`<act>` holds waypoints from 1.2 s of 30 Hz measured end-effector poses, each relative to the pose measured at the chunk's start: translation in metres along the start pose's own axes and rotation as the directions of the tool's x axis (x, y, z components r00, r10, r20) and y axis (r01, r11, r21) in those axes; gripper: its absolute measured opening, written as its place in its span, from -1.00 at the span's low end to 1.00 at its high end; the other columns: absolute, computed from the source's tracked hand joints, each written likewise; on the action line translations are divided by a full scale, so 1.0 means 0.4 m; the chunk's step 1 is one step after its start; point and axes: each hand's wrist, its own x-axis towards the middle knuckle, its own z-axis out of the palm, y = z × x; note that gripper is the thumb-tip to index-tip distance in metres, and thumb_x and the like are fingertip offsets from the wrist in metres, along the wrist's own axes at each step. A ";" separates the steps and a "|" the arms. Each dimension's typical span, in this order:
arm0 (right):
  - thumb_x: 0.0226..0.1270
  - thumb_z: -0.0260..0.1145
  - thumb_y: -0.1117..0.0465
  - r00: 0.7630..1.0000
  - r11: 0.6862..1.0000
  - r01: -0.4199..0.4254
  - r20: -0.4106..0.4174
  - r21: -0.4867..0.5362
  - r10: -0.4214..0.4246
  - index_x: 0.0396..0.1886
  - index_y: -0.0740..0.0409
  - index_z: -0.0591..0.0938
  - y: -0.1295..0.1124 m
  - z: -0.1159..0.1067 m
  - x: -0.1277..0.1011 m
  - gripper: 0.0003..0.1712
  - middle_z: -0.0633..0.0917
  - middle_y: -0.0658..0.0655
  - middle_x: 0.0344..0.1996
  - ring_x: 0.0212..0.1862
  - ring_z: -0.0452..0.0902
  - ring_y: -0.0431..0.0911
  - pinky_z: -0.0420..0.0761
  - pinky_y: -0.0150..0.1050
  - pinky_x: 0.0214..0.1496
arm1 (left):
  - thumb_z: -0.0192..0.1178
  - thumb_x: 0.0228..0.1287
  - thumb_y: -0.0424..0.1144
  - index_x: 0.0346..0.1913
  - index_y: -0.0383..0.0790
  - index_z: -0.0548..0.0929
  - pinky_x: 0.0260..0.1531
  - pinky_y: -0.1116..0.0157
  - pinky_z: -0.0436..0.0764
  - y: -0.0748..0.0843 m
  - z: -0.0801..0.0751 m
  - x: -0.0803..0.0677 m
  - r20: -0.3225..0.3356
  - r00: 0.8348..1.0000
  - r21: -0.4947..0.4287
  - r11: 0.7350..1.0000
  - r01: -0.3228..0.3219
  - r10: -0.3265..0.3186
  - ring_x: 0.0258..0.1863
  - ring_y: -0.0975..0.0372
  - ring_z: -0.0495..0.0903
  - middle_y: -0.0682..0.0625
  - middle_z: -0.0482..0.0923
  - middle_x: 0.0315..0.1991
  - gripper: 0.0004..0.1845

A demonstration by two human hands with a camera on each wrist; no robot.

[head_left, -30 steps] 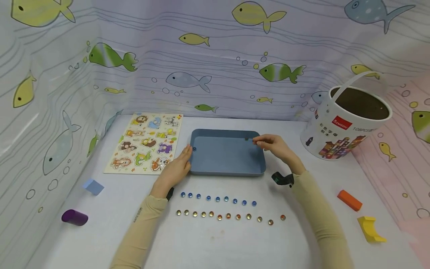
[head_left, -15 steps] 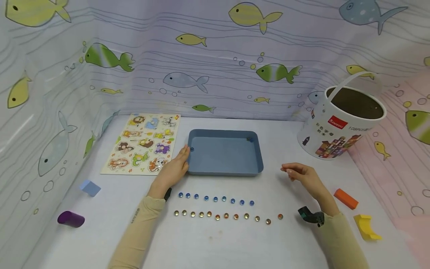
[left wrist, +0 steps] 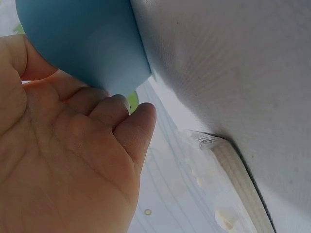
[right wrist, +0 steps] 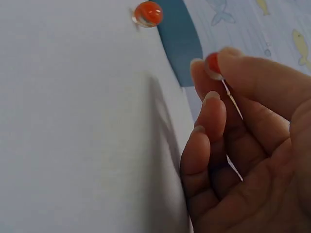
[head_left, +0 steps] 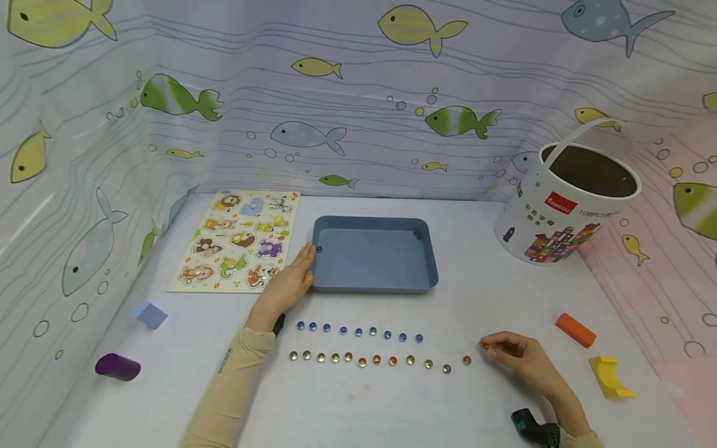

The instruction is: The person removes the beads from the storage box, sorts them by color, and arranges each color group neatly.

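My left hand (head_left: 299, 264) lies with straight fingers against the left wall of a blue tray (head_left: 374, 286); in the left wrist view the fingers (left wrist: 129, 116) touch the tray's corner (left wrist: 92, 43). Two dark beads (head_left: 417, 234) lie in the tray. In front of it run a row of blue beads (head_left: 358, 331) and a row of amber and orange beads (head_left: 376, 359). My right hand (head_left: 493, 346) is at the right end of that lower row, low over the table. It pinches a small orange bead (right wrist: 213, 64) between thumb and forefinger. Another orange bead (right wrist: 148, 13) lies just beyond.
An animal puzzle board (head_left: 238, 239) lies left of the tray. A white bucket (head_left: 566, 211) stands tilted at the back right. An orange block (head_left: 575, 330) and a yellow block (head_left: 612, 376) lie at the right, a blue cube (head_left: 148, 314) and a purple cylinder (head_left: 117, 367) at the left. Fish-print curtains wall the table.
My right hand has drawn back from the tray's far right corner to the right end of the lower bead row. The left hand has stayed against the tray.
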 end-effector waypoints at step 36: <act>0.50 0.10 0.12 0.989 0.988 0.149 0.003 -0.026 -0.149 0.10 0.39 0.57 -0.160 -0.042 0.253 -0.57 0.70 -0.21 -0.10 0.02 0.58 -0.27 0.53 -0.54 0.00 | -0.20 0.49 -0.21 0.53 -0.27 -0.01 0.49 0.01 0.15 0.000 0.002 0.002 0.013 1.000 -0.005 1.000 0.007 -0.007 0.55 0.02 -0.03 -0.12 -0.13 0.57 -0.38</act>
